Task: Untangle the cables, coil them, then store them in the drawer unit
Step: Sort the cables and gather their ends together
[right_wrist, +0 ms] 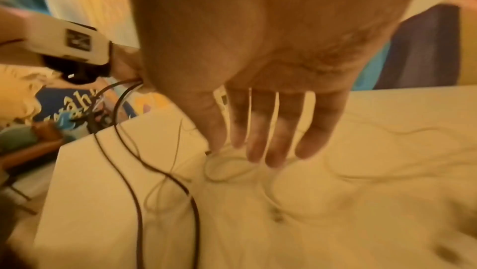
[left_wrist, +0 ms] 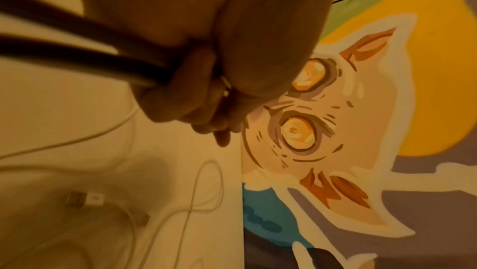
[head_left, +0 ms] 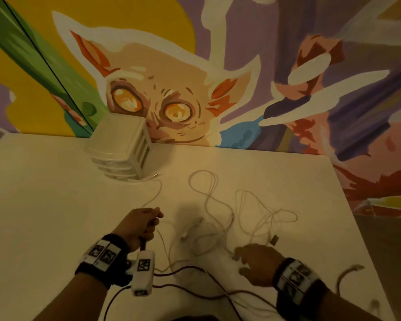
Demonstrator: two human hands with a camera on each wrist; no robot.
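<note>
Several white cables (head_left: 229,216) lie tangled across the white table (head_left: 44,193). A dark reddish cable (head_left: 190,272) runs along the near edge. My left hand (head_left: 153,218) is a fist that grips this dark cable, whose two strands (left_wrist: 77,48) pass through the fist (left_wrist: 206,114). My right hand (head_left: 241,260) hovers palm down over the white tangle, its fingers (right_wrist: 258,151) straight and slightly spread above a white loop (right_wrist: 227,171). It holds nothing. The white drawer unit (head_left: 123,149) stands at the back left against the wall.
A white USB plug (left_wrist: 87,200) lies on the table below my left hand. Another plug (head_left: 274,239) sits just beyond my right hand. A greyish cable end (head_left: 350,269) lies near the table's right edge. A painted mural wall (head_left: 241,66) closes off the back.
</note>
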